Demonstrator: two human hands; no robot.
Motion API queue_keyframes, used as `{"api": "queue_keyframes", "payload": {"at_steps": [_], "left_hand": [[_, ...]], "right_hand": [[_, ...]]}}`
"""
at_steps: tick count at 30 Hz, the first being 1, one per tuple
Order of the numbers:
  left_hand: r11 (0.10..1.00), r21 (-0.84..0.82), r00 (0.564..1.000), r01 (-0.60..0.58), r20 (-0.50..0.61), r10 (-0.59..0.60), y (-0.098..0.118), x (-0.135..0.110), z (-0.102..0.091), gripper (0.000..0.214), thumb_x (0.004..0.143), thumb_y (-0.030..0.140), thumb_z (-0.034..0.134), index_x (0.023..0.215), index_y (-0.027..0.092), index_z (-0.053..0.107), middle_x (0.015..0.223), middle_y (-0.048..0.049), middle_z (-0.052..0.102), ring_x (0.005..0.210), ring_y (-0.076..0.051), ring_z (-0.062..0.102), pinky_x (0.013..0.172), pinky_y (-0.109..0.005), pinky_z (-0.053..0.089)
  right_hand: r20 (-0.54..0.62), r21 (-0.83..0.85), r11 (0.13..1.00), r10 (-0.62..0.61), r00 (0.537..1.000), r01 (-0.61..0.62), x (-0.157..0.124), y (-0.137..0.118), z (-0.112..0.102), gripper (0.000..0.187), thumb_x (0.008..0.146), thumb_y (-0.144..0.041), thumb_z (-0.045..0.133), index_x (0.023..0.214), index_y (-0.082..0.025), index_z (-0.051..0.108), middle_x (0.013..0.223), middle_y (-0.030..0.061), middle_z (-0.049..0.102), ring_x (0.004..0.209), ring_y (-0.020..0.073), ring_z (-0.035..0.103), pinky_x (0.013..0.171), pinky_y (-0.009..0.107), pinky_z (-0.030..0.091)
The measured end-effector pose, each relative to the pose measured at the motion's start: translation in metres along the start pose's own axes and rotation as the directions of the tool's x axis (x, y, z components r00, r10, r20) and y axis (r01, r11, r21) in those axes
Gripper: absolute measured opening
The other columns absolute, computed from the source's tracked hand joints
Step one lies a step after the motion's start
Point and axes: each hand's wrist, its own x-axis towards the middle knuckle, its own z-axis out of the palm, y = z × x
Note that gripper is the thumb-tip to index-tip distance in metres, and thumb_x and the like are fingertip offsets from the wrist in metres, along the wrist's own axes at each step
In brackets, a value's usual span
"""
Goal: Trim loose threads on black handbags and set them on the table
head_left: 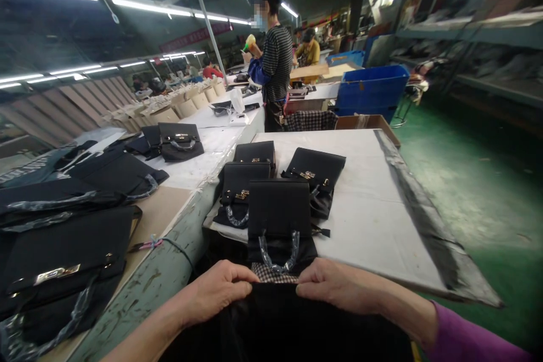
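Note:
My left hand [223, 288] and my right hand [328, 284] are closed on the near edge of a black bag [275, 294], thumbs toward each other. A checkered cloth strip [274, 276] shows just behind that edge, between my hands. Right beyond lies a black handbag [280, 209], its plastic-wrapped handle [280, 263] hanging over the checkered strip. Whether this handbag joins the piece I hold, I cannot tell. The lower part of the held bag is dark and hard to make out. Behind lie more black handbags [316, 169] with gold-coloured clasps.
A white-topped table [373, 198] extends ahead. Along the left, a long bench [169, 203] carries several black handbags [68, 260] and a pink-handled tool [146, 245]. A co-worker [275, 56] stands beyond the table, near blue bins [371, 93] and a cardboard box [371, 123]. Green floor [445, 153] lies right.

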Motion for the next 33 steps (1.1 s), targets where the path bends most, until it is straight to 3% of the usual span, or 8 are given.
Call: {"api": "queue_keyframes", "payload": {"at_steps": [9, 11, 13, 15, 18, 23, 27, 33], "left_hand": [[0.999, -0.048, 1.0, 0.015, 0.006, -0.015, -0.004, 0.005, 0.0, 0.029, 0.082, 0.026, 0.054, 0.095, 0.014, 0.078, 0.077, 0.0009, 0.065, 0.068, -0.012, 0.048, 0.062, -0.021, 0.034], [0.998, -0.063, 1.0, 0.026, 0.004, -0.025, -0.006, 0.007, 0.0, 0.029, 0.082, 0.026, 0.054, 0.095, 0.014, 0.077, 0.076, 0.0008, 0.064, 0.066, -0.012, 0.047, 0.061, -0.022, 0.034], [0.996, -0.081, 0.999, 0.048, -0.01, -0.049, -0.008, 0.009, 0.002, 0.03, 0.08, 0.026, 0.054, 0.096, 0.014, 0.076, 0.073, 0.0013, 0.062, 0.064, -0.012, 0.047, 0.061, -0.022, 0.034], [0.993, -0.096, 0.996, 0.065, -0.047, -0.069, -0.009, 0.012, 0.004, 0.029, 0.078, 0.025, 0.054, 0.095, 0.015, 0.075, 0.072, 0.002, 0.06, 0.064, -0.013, 0.047, 0.062, -0.023, 0.035], [0.992, -0.12, 0.995, 0.046, -0.087, -0.057, -0.007, 0.017, 0.01, 0.028, 0.073, 0.02, 0.053, 0.093, 0.016, 0.071, 0.076, 0.0019, 0.061, 0.069, -0.014, 0.051, 0.065, -0.023, 0.038], [0.998, -0.056, 0.995, -0.006, -0.099, 0.0, 0.0, 0.014, 0.011, 0.023, 0.073, 0.019, 0.055, 0.093, 0.016, 0.064, 0.076, 0.0031, 0.059, 0.066, -0.012, 0.048, 0.063, -0.022, 0.036], [0.999, 0.029, 0.992, -0.014, -0.128, 0.017, 0.001, 0.005, 0.008, 0.019, 0.073, 0.024, 0.061, 0.089, 0.015, 0.068, 0.073, 0.0034, 0.06, 0.066, -0.012, 0.049, 0.062, -0.022, 0.036], [0.991, 0.129, 0.986, -0.041, -0.157, 0.061, -0.003, 0.005, 0.012, 0.023, 0.076, 0.029, 0.061, 0.089, 0.015, 0.074, 0.074, 0.0019, 0.063, 0.068, -0.014, 0.052, 0.063, -0.022, 0.038]], "right_hand": [[0.04, 0.039, 0.991, 0.126, 0.991, -0.128, -0.036, 0.027, -0.024, 0.028, 0.087, -0.036, 0.054, 0.066, -0.016, 0.057, 0.055, -0.0068, 0.038, 0.049, 0.008, 0.03, 0.043, 0.021, 0.022], [0.068, 0.111, 0.985, 0.128, 0.99, -0.134, -0.047, 0.033, -0.029, 0.027, 0.087, -0.037, 0.055, 0.076, -0.014, 0.066, 0.06, -0.0043, 0.05, 0.053, 0.0092, 0.04, 0.048, 0.02, 0.032], [0.087, 0.157, 0.982, 0.091, 0.992, -0.103, -0.059, 0.037, -0.037, 0.027, 0.086, -0.033, 0.055, 0.091, -0.014, 0.073, 0.077, 0.0006, 0.065, 0.068, 0.0142, 0.056, 0.064, 0.022, 0.044], [0.11, 0.125, 0.989, 0.061, 0.992, -0.075, -0.067, 0.037, -0.046, 0.031, 0.081, -0.025, 0.055, 0.103, -0.015, 0.075, 0.095, 0.0031, 0.071, 0.087, 0.0203, 0.063, 0.078, 0.026, 0.047], [0.103, -0.048, 0.997, 0.068, 0.992, -0.064, -0.065, 0.025, -0.052, 0.036, 0.074, -0.018, 0.057, 0.104, -0.017, 0.075, 0.092, 0.0016, 0.072, 0.088, 0.0218, 0.064, 0.076, 0.025, 0.047], [-0.054, -0.253, 0.963, -0.108, 0.993, 0.091, -0.013, -0.008, -0.022, 0.023, 0.082, -0.028, 0.056, 0.094, -0.018, 0.074, 0.077, -0.002, 0.064, 0.07, 0.0147, 0.055, 0.063, 0.022, 0.04], [-0.075, -0.227, 0.965, -0.155, 0.985, 0.135, 0.028, -0.022, 0.014, 0.018, 0.079, -0.023, 0.053, 0.066, -0.017, 0.062, 0.055, -0.0068, 0.042, 0.053, 0.0093, 0.039, 0.048, 0.021, 0.029], [-0.184, -0.239, 0.967, -0.13, 0.974, 0.084, 0.03, -0.029, 0.036, 0.02, 0.075, -0.02, 0.05, 0.056, -0.019, 0.044, 0.054, -0.0062, 0.035, 0.051, 0.0086, 0.036, 0.046, 0.022, 0.023]]}}
